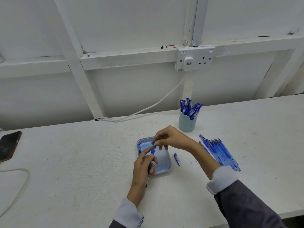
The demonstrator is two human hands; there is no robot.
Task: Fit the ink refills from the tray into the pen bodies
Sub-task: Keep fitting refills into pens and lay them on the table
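Head view: left hand [142, 164] grips a pen body [152, 152] over the tray [164, 171], right hand [172, 139] pinching its tip.

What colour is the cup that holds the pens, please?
Pale blue-green cup, clearest in the head view.

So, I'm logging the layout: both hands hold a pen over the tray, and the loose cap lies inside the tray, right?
Not quite: the left hand and right hand do hold a pen over the tray, but the cap lies on the table, right of the tray. The head view shows it.
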